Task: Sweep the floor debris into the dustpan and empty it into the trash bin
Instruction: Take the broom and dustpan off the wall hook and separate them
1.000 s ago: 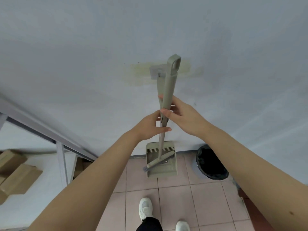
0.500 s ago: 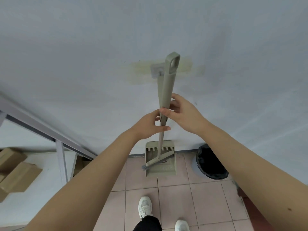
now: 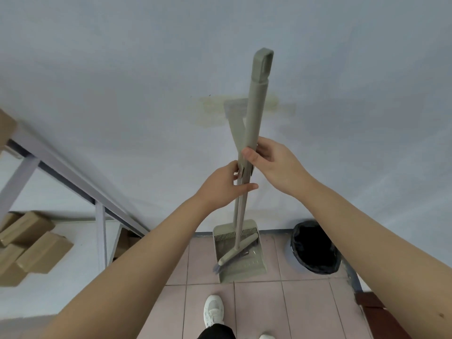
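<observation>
Dustpan (image 3: 241,261): upright at wall (image 3: 122,69), broom (image 3: 255,113) head inside. Left hand (image 3: 223,185) grasps the shafts; right hand (image 3: 274,163) grasps broom handle above. Trash bin (image 3: 315,248) right of dustpan; boxes (image 3: 31,250) left.

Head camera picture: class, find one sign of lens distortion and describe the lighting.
Head view: wide-angle stretch swells the left forearm and right forearm towards the bottom corners; light is soft and even, with no glare on the olive-green plastic broom handle.
</observation>
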